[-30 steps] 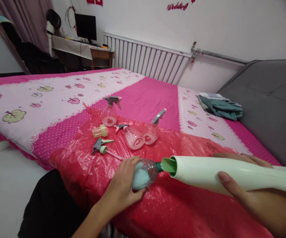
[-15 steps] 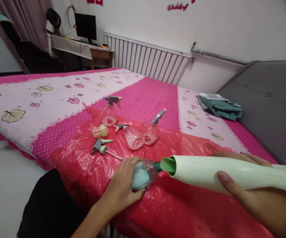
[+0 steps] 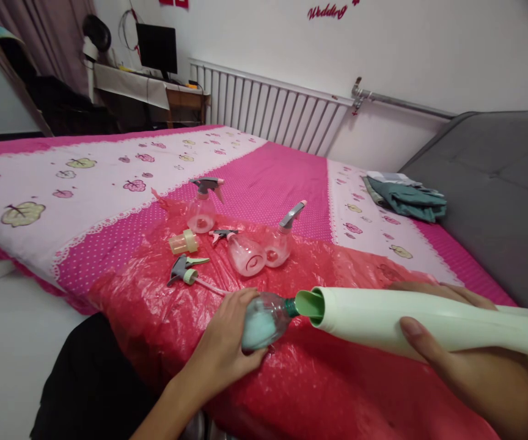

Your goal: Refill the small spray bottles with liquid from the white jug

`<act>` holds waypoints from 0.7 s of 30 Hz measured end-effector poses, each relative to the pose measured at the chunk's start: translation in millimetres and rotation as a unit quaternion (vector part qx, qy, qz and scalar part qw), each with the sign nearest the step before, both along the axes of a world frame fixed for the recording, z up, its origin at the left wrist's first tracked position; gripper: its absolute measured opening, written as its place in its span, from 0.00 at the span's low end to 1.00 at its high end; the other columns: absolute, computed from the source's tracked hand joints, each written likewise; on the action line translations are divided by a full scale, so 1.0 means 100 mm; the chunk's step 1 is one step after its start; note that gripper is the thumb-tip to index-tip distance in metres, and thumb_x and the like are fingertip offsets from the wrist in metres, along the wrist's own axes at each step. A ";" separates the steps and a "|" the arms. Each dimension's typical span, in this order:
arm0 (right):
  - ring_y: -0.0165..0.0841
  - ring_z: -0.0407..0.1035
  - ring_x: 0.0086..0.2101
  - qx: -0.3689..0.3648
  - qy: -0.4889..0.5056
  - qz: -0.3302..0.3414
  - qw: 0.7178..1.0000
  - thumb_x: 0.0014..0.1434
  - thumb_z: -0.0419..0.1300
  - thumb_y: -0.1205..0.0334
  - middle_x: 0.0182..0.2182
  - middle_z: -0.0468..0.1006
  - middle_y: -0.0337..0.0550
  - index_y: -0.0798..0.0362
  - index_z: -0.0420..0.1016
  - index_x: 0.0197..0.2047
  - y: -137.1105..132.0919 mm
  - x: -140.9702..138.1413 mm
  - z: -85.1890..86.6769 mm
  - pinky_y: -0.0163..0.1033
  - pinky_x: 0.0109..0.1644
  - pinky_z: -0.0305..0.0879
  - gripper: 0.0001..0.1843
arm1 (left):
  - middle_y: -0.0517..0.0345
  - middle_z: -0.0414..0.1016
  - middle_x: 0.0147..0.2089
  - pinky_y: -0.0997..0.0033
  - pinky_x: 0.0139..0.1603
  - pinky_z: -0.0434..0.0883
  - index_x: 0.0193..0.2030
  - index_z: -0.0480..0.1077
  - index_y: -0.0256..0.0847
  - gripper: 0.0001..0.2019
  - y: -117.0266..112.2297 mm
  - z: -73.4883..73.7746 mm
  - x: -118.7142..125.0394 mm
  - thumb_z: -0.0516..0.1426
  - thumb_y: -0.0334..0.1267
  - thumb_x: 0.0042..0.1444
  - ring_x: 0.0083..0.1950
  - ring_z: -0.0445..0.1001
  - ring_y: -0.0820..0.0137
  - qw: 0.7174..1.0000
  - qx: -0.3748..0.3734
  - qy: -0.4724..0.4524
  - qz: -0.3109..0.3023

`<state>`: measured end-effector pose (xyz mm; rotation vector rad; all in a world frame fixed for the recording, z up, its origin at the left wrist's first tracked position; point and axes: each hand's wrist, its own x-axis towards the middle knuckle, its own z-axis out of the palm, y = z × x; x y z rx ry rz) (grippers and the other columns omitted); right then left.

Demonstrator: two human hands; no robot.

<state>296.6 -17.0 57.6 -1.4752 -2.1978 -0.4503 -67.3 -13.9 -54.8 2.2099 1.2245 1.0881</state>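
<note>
My left hand (image 3: 225,342) grips a small clear spray bottle body (image 3: 264,321) partly filled with pale blue-green liquid, resting it on a red plastic sheet (image 3: 319,379). My right hand (image 3: 465,360) holds a large pale green bottle (image 3: 410,321) tipped sideways, its spout meeting the small bottle's neck. A loose grey-and-green trigger sprayer head with its tube (image 3: 186,270) lies just left of my left hand.
Three pinkish spray bottles (image 3: 202,211) (image 3: 245,253) (image 3: 282,241) and a yellowish cap (image 3: 183,242) sit on the sheet over a pink bedspread (image 3: 273,174). Folded teal clothes (image 3: 406,198) lie by a grey headboard (image 3: 506,189). A radiator (image 3: 268,113) and desk with monitor (image 3: 156,49) stand behind.
</note>
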 end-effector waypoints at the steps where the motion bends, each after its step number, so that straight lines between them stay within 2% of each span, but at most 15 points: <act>1: 0.41 0.66 0.55 -0.001 -0.006 0.002 1.000 0.74 0.51 0.34 0.56 0.73 0.26 0.40 0.70 0.59 0.00 0.01 -0.01 0.48 0.60 0.58 0.24 | 0.43 0.69 0.65 0.35 0.65 0.72 0.71 0.50 0.50 0.41 0.00 0.00 0.00 0.64 0.29 0.53 0.65 0.72 0.45 1.000 0.002 0.001 0.001; 7: 0.37 0.66 0.56 0.022 -0.025 0.032 0.999 0.75 0.50 0.38 0.55 0.73 0.28 0.43 0.70 0.60 0.01 -0.03 0.01 0.44 0.64 0.54 0.23 | 0.42 0.69 0.66 0.35 0.66 0.72 0.71 0.52 0.48 0.42 0.00 -0.03 -0.02 0.64 0.29 0.52 0.67 0.71 0.44 1.000 0.004 -0.001 0.000; 14: 0.38 0.66 0.54 0.050 -0.042 0.044 0.997 0.77 0.47 0.41 0.54 0.74 0.33 0.47 0.70 0.58 0.02 -0.15 0.07 0.44 0.63 0.53 0.22 | 0.41 0.69 0.66 0.33 0.65 0.72 0.72 0.52 0.49 0.42 0.01 -0.03 -0.02 0.64 0.30 0.53 0.67 0.71 0.44 1.000 -0.001 -0.007 -0.001; 21: 0.39 0.65 0.54 0.039 -0.035 0.061 0.997 0.78 0.47 0.40 0.53 0.74 0.35 0.48 0.69 0.58 0.02 -0.16 0.07 0.44 0.65 0.49 0.23 | 0.43 0.70 0.65 0.35 0.65 0.72 0.72 0.52 0.50 0.42 0.02 -0.02 -0.04 0.64 0.30 0.52 0.66 0.72 0.45 1.000 -0.004 -0.013 0.002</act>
